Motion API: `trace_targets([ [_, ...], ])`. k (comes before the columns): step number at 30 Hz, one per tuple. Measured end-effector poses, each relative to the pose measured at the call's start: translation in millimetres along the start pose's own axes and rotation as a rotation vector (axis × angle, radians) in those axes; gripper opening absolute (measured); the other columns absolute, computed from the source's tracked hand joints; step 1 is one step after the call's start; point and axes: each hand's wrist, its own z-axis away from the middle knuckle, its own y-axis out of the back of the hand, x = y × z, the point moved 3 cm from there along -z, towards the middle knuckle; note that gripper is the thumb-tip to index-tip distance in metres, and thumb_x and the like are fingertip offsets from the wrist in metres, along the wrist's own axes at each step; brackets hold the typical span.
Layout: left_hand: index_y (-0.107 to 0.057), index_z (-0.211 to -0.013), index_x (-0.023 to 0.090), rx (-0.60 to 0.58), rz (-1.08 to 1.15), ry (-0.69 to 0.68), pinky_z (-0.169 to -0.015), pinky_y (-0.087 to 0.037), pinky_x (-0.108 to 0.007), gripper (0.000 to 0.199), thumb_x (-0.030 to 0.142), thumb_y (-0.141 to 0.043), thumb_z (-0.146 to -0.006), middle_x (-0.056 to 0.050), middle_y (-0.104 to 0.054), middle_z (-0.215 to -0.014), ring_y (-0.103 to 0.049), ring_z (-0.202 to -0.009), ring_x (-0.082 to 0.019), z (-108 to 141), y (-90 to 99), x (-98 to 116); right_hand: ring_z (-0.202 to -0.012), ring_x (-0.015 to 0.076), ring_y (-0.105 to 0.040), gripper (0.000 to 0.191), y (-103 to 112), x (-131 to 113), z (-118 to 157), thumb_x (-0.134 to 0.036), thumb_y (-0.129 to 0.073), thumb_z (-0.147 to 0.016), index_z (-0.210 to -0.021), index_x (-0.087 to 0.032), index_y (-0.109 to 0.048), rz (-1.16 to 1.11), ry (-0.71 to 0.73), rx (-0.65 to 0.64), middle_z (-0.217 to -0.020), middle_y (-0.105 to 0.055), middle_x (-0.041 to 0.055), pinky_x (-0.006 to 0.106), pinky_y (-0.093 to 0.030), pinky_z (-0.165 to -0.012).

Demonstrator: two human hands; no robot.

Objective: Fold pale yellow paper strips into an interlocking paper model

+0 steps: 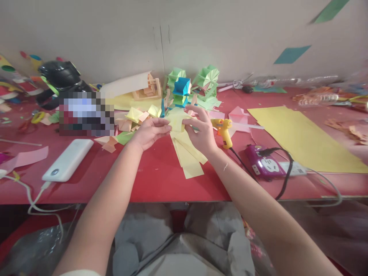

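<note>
A small piece of pale yellow paper (176,122) is pinched between both my hands above the red table. My left hand (152,132) grips its left edge with thumb and fingers. On the right side, my right hand (202,128) holds it with fingers bent. Under and in front of the hands lie pale yellow paper strips (191,166). Just behind stands a folded blue and green paper model (182,87). Beside my right hand rests a yellow glue gun (224,132) with a clear glue stick in its back.
A purple power socket block (264,163) with cables sits at right, near large yellow sheets (304,142). At left lies a white power bank (68,160). Folded yellow and peach papers (135,117) and green paper models (208,78) stand farther back, before a pale wall.
</note>
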Motion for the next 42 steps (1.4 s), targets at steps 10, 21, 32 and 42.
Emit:
trace_targets([
  [10, -0.049, -0.100, 0.022, 0.126, -0.052, -0.174, -0.080, -0.057, -0.034, 0.067, 0.016, -0.091, -0.048, -0.002, -0.072, -0.094, -0.070, -0.086, -0.019, -3, -5.0, 0, -0.099, 0.0199, -0.068, 0.032, -8, 7, 2, -0.052, -0.070, -0.087, -0.100, -0.024, -0.063, -0.403, -0.508, 0.018, -0.108, -0.070, 0.0078, 0.031, -0.058, -0.077],
  [21, -0.042, -0.143, 0.031, 0.020, -0.088, -0.192, -0.092, -0.057, -0.044, 0.105, 0.012, -0.091, -0.052, -0.006, -0.072, -0.110, -0.071, -0.109, -0.029, -4, -9.4, -11, -0.079, 0.0169, -0.065, 0.022, -12, 17, 4, -0.042, -0.073, -0.082, -0.082, -0.021, -0.066, -0.470, -0.558, -0.045, -0.082, -0.067, 0.0031, 0.033, -0.054, -0.074],
  [32, -0.044, -0.149, 0.019, 0.022, -0.094, -0.047, -0.097, -0.055, -0.042, 0.089, 0.037, -0.087, -0.073, -0.012, -0.073, -0.119, -0.072, -0.107, -0.028, 4, -11.2, -3, -0.081, 0.0147, -0.067, 0.035, -13, 22, 6, -0.053, -0.077, -0.077, -0.084, -0.021, -0.066, -0.579, -0.674, -0.049, -0.084, -0.067, 0.0018, 0.030, -0.062, -0.074],
  [42, -0.048, -0.146, 0.024, 0.101, -0.206, -0.005, -0.109, -0.048, -0.047, 0.084, 0.047, -0.085, -0.074, -0.015, -0.055, -0.150, -0.059, -0.132, -0.032, 0, -0.3, -7, -0.075, 0.0139, -0.064, 0.023, -8, 19, 3, -0.041, -0.074, -0.081, -0.091, -0.021, -0.074, -0.550, -0.630, -0.025, -0.084, -0.069, 0.0022, 0.029, -0.058, -0.068],
])
